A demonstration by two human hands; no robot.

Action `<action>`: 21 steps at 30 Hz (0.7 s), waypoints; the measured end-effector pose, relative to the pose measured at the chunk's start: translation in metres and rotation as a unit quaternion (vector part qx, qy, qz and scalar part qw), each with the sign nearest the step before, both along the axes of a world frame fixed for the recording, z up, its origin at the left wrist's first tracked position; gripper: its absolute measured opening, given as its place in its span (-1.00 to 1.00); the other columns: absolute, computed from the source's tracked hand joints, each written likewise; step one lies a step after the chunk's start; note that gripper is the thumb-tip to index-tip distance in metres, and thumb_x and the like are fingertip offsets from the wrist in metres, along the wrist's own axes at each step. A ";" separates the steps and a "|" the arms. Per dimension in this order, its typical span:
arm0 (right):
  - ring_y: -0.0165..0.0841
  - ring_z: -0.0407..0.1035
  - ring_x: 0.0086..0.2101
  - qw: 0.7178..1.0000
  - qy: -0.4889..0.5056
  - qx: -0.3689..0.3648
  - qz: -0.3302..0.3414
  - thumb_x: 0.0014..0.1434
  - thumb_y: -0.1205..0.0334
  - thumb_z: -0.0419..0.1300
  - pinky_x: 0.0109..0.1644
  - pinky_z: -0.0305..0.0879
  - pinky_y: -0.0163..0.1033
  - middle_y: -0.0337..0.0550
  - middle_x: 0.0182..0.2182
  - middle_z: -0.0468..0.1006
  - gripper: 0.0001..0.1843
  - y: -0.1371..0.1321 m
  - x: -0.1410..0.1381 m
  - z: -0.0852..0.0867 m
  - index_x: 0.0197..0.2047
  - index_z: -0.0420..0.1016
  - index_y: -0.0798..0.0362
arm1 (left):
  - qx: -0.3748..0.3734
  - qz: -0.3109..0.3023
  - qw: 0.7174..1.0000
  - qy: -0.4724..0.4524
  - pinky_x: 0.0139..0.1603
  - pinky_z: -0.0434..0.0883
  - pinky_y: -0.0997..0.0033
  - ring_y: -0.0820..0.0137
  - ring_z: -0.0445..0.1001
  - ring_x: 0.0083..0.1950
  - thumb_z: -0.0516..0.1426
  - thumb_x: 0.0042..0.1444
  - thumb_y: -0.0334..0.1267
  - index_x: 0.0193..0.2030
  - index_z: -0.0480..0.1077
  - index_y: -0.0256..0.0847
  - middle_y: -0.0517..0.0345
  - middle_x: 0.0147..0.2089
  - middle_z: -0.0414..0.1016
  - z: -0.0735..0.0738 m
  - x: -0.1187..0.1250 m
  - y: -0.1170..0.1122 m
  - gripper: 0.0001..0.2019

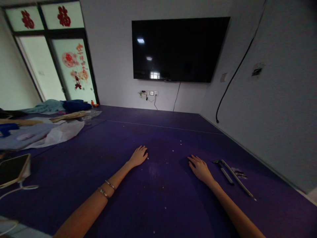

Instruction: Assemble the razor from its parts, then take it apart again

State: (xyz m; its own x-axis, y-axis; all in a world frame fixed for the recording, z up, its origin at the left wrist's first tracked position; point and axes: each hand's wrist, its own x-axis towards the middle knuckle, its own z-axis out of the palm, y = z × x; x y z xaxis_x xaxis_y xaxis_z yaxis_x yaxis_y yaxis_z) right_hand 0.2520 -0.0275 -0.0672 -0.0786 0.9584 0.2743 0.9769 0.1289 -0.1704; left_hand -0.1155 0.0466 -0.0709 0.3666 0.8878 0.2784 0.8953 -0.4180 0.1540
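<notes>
My left hand [138, 156] rests palm down on the purple tabletop [153, 198], fingers stretched forward, holding nothing. Two bracelets [106, 189] circle that wrist. Across from it, my right hand [200, 168] also lies flat with its fingers spread and nothing in them. Just to the right of this hand is a dark-headed tool with a grey handle [226, 173], perhaps a razor or small knife. Beside it lies a thin, pale pencil-like stick [237, 180]. A little heap of dark slivers [239, 173] sits by the stick.
A phone [14, 170] with a white cable is propped at the left edge. Behind it are a crumpled plastic bag [59, 134], cloths and a dark blue bundle [76, 105]. Small white specks dot the table. A television [179, 49] hangs on the wall; a black cable [234, 76] dangles at right.
</notes>
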 end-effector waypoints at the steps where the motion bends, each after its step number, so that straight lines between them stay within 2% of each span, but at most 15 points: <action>1: -0.14 0.06 0.19 1.000 -0.002 0.000 0.000 0.23 0.10 -0.13 0.19 -0.01 0.03 -0.03 0.17 0.27 -0.52 0.000 0.000 0.000 0.13 0.34 0.03 | 0.001 0.000 1.000 0.000 0.28 0.02 0.16 0.15 0.03 0.32 -0.14 0.21 -0.11 0.14 0.25 -0.36 -0.14 0.26 0.18 0.000 0.000 0.000 -0.53; 21: -0.13 0.05 0.19 1.000 -0.001 -0.010 -0.006 0.22 0.11 -0.12 0.19 -0.01 0.03 -0.04 0.17 0.28 -0.52 0.000 0.000 0.002 0.13 0.34 0.02 | -0.007 -0.001 1.000 -0.012 0.28 0.02 0.14 0.16 0.03 0.32 -0.14 0.20 -0.12 0.13 0.25 -0.34 -0.13 0.26 0.18 0.005 0.002 -0.004 -0.54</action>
